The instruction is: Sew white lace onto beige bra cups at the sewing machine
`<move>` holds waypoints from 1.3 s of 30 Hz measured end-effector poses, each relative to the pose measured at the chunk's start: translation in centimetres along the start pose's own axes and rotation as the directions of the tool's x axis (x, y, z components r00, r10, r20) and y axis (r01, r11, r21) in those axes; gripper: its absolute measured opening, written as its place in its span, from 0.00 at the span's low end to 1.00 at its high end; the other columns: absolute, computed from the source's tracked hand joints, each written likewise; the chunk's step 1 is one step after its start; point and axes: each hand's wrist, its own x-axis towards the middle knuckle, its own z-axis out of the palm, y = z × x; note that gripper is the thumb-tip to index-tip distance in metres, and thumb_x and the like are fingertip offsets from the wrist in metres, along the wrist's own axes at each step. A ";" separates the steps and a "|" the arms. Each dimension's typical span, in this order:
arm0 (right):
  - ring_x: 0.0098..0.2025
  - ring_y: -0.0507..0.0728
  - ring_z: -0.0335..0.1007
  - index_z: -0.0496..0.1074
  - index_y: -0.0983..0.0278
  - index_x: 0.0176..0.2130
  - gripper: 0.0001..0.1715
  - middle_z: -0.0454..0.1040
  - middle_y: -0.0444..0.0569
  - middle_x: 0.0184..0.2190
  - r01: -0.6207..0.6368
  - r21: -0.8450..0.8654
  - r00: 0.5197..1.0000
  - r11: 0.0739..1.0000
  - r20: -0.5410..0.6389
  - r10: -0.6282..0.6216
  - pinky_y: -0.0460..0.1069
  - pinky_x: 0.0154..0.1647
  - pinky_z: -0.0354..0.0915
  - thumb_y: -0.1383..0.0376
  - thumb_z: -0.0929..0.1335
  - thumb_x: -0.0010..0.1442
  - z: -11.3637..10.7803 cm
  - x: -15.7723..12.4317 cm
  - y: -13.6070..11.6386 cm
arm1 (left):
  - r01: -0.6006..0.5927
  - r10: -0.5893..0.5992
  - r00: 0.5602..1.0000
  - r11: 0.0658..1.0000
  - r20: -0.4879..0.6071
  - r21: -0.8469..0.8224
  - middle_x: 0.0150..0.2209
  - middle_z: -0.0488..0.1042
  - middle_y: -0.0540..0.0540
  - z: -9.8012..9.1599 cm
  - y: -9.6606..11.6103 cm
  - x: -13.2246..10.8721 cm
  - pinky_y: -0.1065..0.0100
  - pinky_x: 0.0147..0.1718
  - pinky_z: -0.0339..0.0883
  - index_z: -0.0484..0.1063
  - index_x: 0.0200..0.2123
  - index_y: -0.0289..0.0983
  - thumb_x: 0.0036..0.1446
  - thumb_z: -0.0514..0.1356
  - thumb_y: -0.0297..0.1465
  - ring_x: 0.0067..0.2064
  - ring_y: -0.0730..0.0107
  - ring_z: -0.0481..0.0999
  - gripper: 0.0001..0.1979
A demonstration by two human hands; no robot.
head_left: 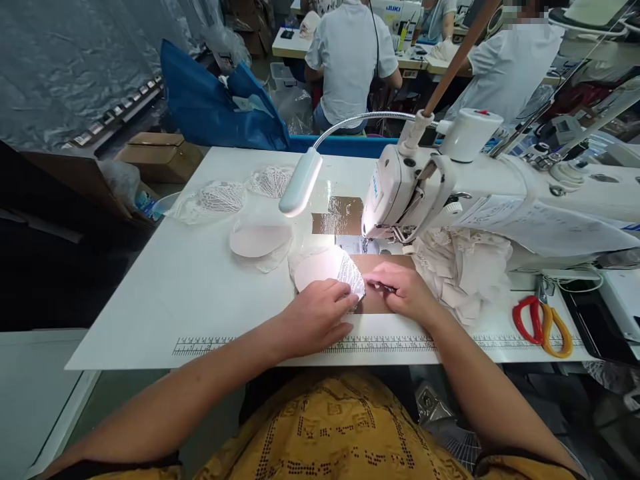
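Note:
On the white sewing table [165,300] a pale pink padded cup with white lace over it [325,268] lies in front of the needle of the white sewing machine [450,193]. My left hand [315,319] is closed in a pinch on the lace edge of the cup. My right hand [403,288] rests beside it with fingers pressed together on a thin dark tool, apparently tweezers, that points at the lace.
Another pink cup [260,239] and lace pieces [220,199] lie at the table's back left. A heap of cream lace [463,270] sits under the machine arm. Red and orange scissors [543,325] lie at the right. A gooseneck lamp [300,183] hangs over the work. Two people sit at tables behind.

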 end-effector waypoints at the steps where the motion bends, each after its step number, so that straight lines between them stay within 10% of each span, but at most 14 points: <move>1: 0.38 0.55 0.71 0.76 0.63 0.47 0.27 0.75 0.49 0.36 0.027 -0.039 0.999 0.999 0.041 -0.025 0.48 0.37 0.66 0.77 0.63 0.50 0.0 -0.1 -0.1 | 0.015 -0.015 1.000 1.000 0.005 0.015 0.47 0.70 0.39 0.3 0.1 0.1 0.58 0.42 0.65 0.68 0.52 0.35 0.61 0.55 0.36 0.45 0.58 0.69 0.18; 8: 0.36 0.55 0.67 0.74 0.59 0.49 0.31 0.72 0.48 0.37 0.106 -0.404 0.978 0.908 0.207 -0.022 0.46 0.30 0.58 0.77 0.67 0.46 0.0 -0.6 0.4 | 0.022 -0.020 1.000 0.990 -0.018 0.136 0.53 0.69 0.41 1.6 -0.4 -0.5 0.57 0.44 0.60 0.66 0.56 0.38 0.62 0.56 0.37 0.50 0.55 0.67 0.20; 22: 0.37 0.54 0.68 0.74 0.61 0.47 0.35 0.74 0.46 0.36 0.037 -0.091 0.992 0.995 0.123 -0.026 0.47 0.35 0.62 0.80 0.60 0.41 -0.7 -0.8 0.7 | -0.038 0.047 0.990 0.997 -0.136 0.067 0.55 0.68 0.37 1.9 -0.2 -2.0 0.52 0.49 0.63 0.65 0.56 0.35 0.62 0.55 0.35 0.53 0.52 0.67 0.20; 30: 0.40 0.55 0.70 0.72 0.60 0.47 0.14 0.76 0.49 0.39 0.116 -0.039 0.990 0.993 0.086 -0.112 0.49 0.38 0.64 0.68 0.67 0.59 0.5 -0.5 0.5 | 0.015 -0.020 0.972 1.000 -0.234 -0.025 0.37 0.75 0.41 2.0 -0.4 -1.2 0.62 0.36 0.67 0.71 0.35 0.34 0.65 0.49 0.27 0.38 0.63 0.72 0.11; 39: 0.38 0.54 0.70 0.71 0.60 0.42 0.10 0.75 0.47 0.38 0.074 -0.106 0.991 0.992 0.117 -0.062 0.47 0.36 0.62 0.65 0.69 0.58 1.0 -0.2 0.3 | 0.109 -0.131 0.969 0.988 -0.209 -0.113 0.35 0.72 0.43 1.7 0.0 -0.2 0.66 0.31 0.61 0.70 0.38 0.34 0.62 0.54 0.36 0.34 0.66 0.68 0.10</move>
